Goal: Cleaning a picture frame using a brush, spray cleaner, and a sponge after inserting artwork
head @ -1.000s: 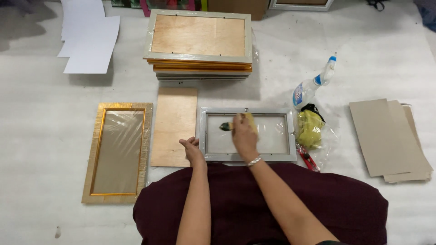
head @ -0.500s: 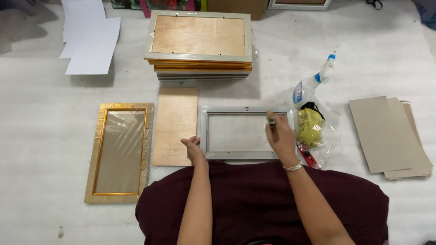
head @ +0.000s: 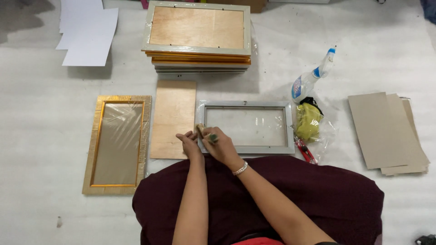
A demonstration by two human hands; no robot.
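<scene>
We hold both hands at the near left corner of the grey frame point(head: 245, 127), which lies flat on the white floor covering point(head: 41, 90). Right hand point(head: 219, 144): grip closed on a small green-tipped tool point(head: 212, 137). Left hand point(head: 190, 141): fingers curled beside it; whether they hold anything, we cannot tell. A plywood backing board point(head: 173, 119) lies just left, a gold frame point(head: 118, 143) beyond it.
</scene>
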